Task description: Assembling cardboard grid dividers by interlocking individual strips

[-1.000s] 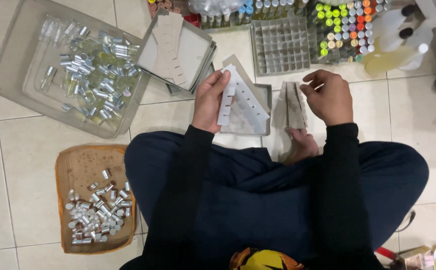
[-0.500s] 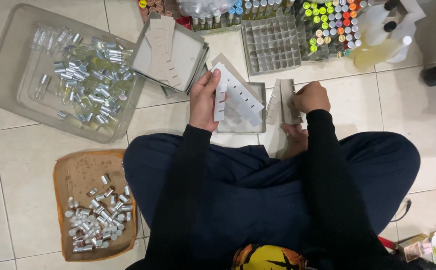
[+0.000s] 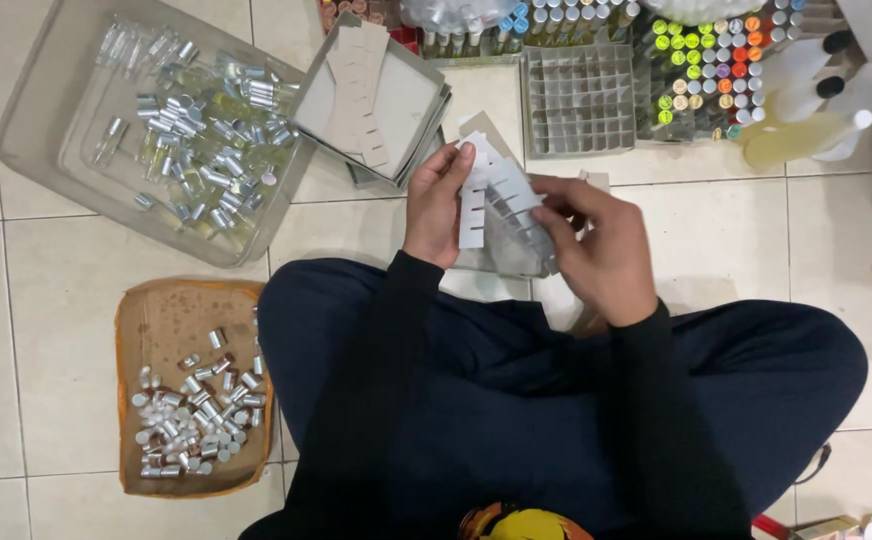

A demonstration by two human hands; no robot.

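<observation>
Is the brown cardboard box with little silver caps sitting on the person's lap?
No, the brown cardboard box lies on the white tiled floor beside the person's leg.

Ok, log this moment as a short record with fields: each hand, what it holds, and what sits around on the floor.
left hand: grips slotted white cardboard strips
right hand: fingers on the same strips, from the other side
ahead: empty grid divider box; capped vials with coloured tops
left, far: clear tub of small glass vials
left, near: brown tray of silver caps
surface: tiled floor
</observation>
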